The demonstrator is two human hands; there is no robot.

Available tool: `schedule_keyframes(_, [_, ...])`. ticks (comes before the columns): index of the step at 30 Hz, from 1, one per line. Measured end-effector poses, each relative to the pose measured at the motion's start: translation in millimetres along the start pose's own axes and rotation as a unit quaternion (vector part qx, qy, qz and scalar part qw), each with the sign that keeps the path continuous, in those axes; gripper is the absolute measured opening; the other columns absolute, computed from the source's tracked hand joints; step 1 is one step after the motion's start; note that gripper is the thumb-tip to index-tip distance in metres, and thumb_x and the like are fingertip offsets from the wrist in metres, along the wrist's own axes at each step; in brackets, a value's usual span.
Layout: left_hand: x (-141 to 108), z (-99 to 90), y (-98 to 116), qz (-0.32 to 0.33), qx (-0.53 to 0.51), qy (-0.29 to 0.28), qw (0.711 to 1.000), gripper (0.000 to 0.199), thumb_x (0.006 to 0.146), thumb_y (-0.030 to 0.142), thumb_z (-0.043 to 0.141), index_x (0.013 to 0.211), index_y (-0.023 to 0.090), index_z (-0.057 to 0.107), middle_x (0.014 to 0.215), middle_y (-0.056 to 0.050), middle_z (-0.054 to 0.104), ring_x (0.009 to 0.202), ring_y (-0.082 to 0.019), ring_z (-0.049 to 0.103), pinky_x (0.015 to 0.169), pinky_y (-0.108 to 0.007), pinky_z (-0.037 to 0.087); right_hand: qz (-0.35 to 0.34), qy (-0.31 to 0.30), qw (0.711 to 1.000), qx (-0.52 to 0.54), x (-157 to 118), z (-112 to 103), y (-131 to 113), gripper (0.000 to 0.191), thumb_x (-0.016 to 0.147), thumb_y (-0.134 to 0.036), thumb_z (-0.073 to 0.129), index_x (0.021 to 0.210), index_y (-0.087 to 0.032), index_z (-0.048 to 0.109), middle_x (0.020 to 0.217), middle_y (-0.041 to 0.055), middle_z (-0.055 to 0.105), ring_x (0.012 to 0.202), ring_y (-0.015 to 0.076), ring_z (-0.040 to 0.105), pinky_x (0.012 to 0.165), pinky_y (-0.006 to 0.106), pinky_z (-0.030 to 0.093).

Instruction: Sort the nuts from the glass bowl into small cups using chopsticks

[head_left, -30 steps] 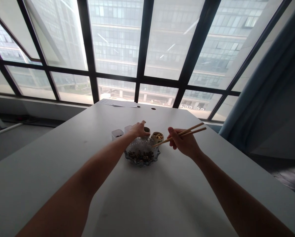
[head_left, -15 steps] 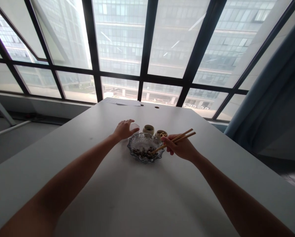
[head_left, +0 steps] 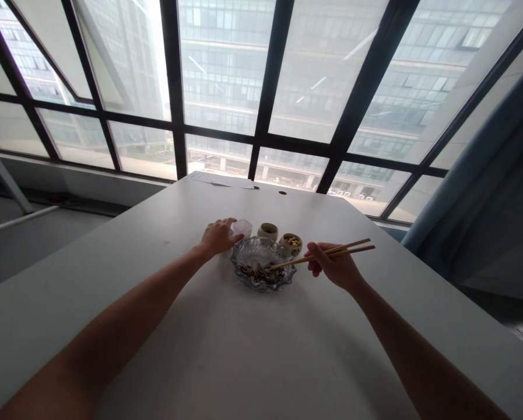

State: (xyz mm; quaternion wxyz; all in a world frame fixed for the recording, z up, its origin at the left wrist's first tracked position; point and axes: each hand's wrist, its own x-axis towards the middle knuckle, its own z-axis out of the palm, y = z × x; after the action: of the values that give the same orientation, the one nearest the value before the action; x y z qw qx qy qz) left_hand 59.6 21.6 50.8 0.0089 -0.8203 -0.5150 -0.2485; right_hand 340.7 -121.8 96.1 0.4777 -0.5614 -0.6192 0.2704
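A clear glass bowl (head_left: 263, 286) with a wavy rim holds a heap of dark striped bits, like sunflower seeds (head_left: 255, 273). My left hand (head_left: 218, 235) is closed about the near left side of a clear plastic cup (head_left: 243, 226), thumb in front and fingers behind. Between the fingers of my right hand (head_left: 331, 263) is a pair of wooden chopsticks (head_left: 353, 246); their tips are down among the seeds. Behind the bowl stand a small ceramic cup (head_left: 267, 231), its inside dark, and another ceramic cup (head_left: 291, 245) with pale nut-like pieces.
All of this stands on a white table (head_left: 244, 350). White paper (head_left: 220, 180) and two round holes lie at its far end. Tall framed windows rise beyond, and a blue curtain (head_left: 475, 192) hangs on the right.
My right hand has moved right, away from the bowl's rim, with the chopsticks lying flatter. My left hand has closed in on the plastic cup. The view has shifted slightly.
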Motion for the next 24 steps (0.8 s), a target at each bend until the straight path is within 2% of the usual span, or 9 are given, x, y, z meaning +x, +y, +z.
schedule_keyframes(8, [-1.7, -2.6, 0.0, -0.005, 0.026, -0.014, 1.000, 0.054, 0.088, 0.048, 0.058, 0.133, 0.019, 0.053, 0.125, -0.012, 0.068, 0.115, -0.030, 0.062, 0.099, -0.044, 0.047, -0.030, -0.068, 0.996, -0.041, -6.8, 3.1, -8.6, 0.056, 0.072, -0.071, 0.069, 0.059, -0.016, 0.067, 0.051, 0.0051, 0.066, 0.041, 0.0128, 0.059, 0.039, 0.021, 0.045])
schedule_keyframes(14, [-1.8, -3.5, 0.8, -0.005, 0.033, -0.021, 0.999, 0.055, 0.087, 0.046, 0.060, 0.134, 0.019, 0.052, 0.122, -0.013, 0.069, 0.114, -0.032, 0.063, 0.097, -0.044, 0.047, -0.061, -0.095, 0.992, -0.059, -10.8, 2.5, -15.6, 0.052, 0.078, -0.067, 0.067, 0.061, -0.018, 0.066, 0.051, 0.0046, 0.066, 0.042, 0.0139, 0.059, 0.040, 0.023, 0.047])
schedule_keyframes(21, [-2.3, -2.4, 0.9, -0.006, 0.041, -0.022, 0.999, 0.054, 0.086, 0.042, 0.061, 0.134, 0.018, 0.051, 0.120, -0.013, 0.070, 0.114, -0.031, 0.062, 0.096, -0.044, 0.047, -0.059, -0.039, 0.994, -0.088, -11.5, 1.1, -18.0, 0.060, 0.082, -0.073, 0.056, 0.061, -0.017, 0.065, 0.045, 0.0037, 0.061, 0.037, 0.0128, 0.054, 0.035, 0.022, 0.041])
schedule_keyframes(24, [-3.2, -1.8, 1.6, -0.006, 0.047, -0.023, 0.999, 0.053, 0.086, 0.039, 0.061, 0.134, 0.019, 0.051, 0.119, -0.012, 0.070, 0.115, -0.031, 0.061, 0.096, -0.043, 0.046, -0.049, -0.039, 0.993, -0.096, -12.1, 2.4, -17.1, 0.061, 0.083, -0.073, 0.055, 0.062, -0.017, 0.066, 0.045, 0.0034, 0.060, 0.036, 0.0122, 0.053, 0.034, 0.022, 0.040])
